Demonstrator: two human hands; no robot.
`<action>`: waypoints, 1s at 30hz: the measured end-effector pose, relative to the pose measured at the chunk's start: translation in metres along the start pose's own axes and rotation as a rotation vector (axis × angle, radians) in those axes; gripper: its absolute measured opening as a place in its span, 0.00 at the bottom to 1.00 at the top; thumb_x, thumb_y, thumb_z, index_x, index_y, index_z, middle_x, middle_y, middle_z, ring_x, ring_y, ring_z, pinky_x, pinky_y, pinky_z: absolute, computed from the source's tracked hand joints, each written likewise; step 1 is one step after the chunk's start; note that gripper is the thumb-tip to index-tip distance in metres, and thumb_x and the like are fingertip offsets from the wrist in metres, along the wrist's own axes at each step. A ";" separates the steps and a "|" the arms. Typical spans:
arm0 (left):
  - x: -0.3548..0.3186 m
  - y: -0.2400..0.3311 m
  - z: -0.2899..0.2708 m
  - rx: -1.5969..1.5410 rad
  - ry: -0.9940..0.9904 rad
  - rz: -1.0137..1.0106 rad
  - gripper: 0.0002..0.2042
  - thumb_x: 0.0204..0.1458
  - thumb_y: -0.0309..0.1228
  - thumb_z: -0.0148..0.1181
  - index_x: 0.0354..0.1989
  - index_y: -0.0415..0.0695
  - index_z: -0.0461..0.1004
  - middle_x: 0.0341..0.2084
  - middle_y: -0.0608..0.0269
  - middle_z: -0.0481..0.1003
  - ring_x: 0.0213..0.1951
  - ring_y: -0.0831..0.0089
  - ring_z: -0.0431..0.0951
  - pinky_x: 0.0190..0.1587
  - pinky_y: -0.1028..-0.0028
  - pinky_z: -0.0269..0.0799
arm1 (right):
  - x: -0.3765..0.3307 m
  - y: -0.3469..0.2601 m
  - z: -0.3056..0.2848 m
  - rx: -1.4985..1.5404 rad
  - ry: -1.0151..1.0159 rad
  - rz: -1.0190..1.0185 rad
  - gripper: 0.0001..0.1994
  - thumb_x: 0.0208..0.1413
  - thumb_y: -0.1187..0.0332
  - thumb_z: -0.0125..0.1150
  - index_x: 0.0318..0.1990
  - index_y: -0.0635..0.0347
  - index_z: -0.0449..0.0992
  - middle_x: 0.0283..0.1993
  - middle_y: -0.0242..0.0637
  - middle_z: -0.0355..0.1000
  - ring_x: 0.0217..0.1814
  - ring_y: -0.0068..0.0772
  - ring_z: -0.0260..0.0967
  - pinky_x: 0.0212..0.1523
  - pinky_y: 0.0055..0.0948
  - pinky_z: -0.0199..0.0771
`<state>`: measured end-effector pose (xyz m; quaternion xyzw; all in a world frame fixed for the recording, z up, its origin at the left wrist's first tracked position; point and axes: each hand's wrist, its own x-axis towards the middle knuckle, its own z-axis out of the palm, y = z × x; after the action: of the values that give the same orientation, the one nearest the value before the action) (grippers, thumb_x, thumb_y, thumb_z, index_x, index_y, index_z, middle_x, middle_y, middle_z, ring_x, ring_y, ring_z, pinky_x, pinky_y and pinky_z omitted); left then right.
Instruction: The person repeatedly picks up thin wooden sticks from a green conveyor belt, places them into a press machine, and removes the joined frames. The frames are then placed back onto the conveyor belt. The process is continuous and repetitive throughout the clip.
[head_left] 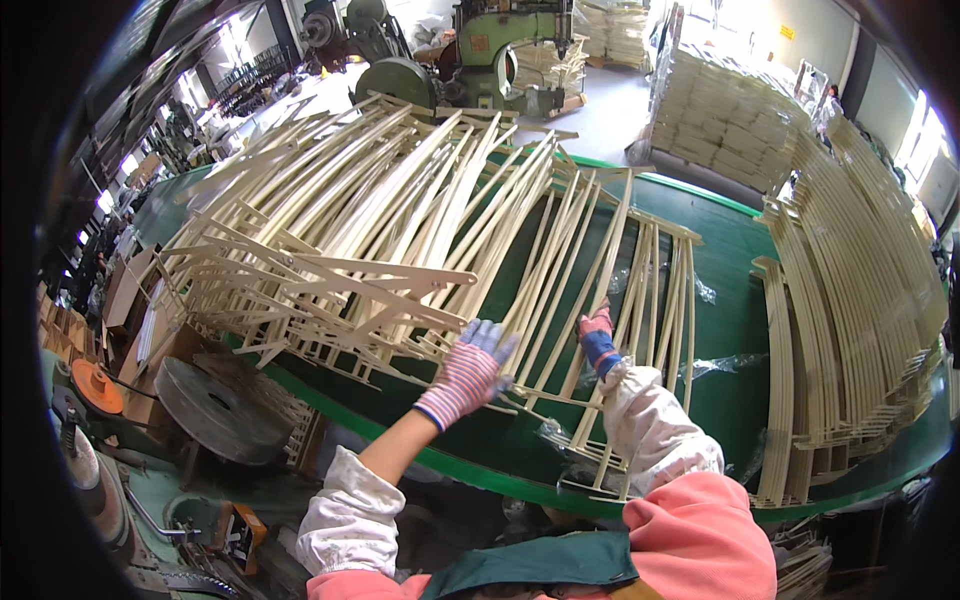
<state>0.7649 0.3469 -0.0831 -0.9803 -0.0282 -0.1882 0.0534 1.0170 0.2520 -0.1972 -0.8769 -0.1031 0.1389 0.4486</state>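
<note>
A large pile of cream slatted frames (400, 190), each with long thin bars and flat end strips, lies at an angle across the green table (730, 400). My left hand (468, 372), in a striped knit glove, has its fingers stretched out at the near end of the pile, by the end strips. Closed round a bar of one cream slatted frame (640, 290) is my right hand (598, 338), in a pink and blue glove. My right fingertips are partly hidden among the bars.
Neatly stacked cream frames (850, 300) stand at the table's right end. Crumpled clear plastic (722, 366) lies on the tabletop. Beyond the table are a green machine (510, 50) and a wrapped pallet stack (725, 110). A round grey disc (222, 410) sits at the near left.
</note>
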 end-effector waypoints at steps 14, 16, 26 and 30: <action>0.020 0.004 -0.003 0.296 -0.425 -0.010 0.21 0.48 0.51 0.53 0.40 0.46 0.74 0.40 0.58 0.74 0.46 0.63 0.71 0.54 0.61 0.58 | 0.049 0.005 -0.009 -0.888 -0.449 -0.689 0.26 0.51 0.57 0.50 0.47 0.76 0.64 0.47 0.56 0.70 0.48 0.47 0.70 0.49 0.42 0.70; 0.028 0.015 0.001 0.326 -0.615 -0.117 0.19 0.48 0.50 0.55 0.38 0.49 0.75 0.35 0.62 0.75 0.42 0.66 0.73 0.49 0.64 0.61 | 0.060 0.020 -0.012 -0.794 -0.543 -0.691 0.24 0.51 0.56 0.52 0.41 0.75 0.66 0.38 0.53 0.72 0.39 0.44 0.73 0.40 0.41 0.73; 0.028 0.045 0.012 0.318 -0.204 0.000 0.24 0.44 0.46 0.58 0.46 0.42 0.70 0.45 0.54 0.70 0.53 0.59 0.67 0.59 0.57 0.53 | 0.067 0.058 0.005 -1.168 -0.631 -0.947 0.07 0.45 0.64 0.57 0.25 0.56 0.72 0.18 0.45 0.69 0.23 0.46 0.72 0.27 0.42 0.72; 0.040 0.094 0.039 -0.192 -0.171 0.298 0.24 0.40 0.36 0.63 0.48 0.43 0.68 0.51 0.53 0.67 0.57 0.56 0.63 0.61 0.56 0.53 | 0.049 0.039 -0.017 -0.253 -0.581 0.021 0.21 0.53 0.49 0.53 0.25 0.60 0.73 0.17 0.41 0.70 0.19 0.39 0.72 0.21 0.36 0.71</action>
<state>0.8235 0.2596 -0.1132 -0.9866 0.1307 -0.0962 -0.0159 1.0707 0.2318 -0.2268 -0.8503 -0.2344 0.3744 0.2861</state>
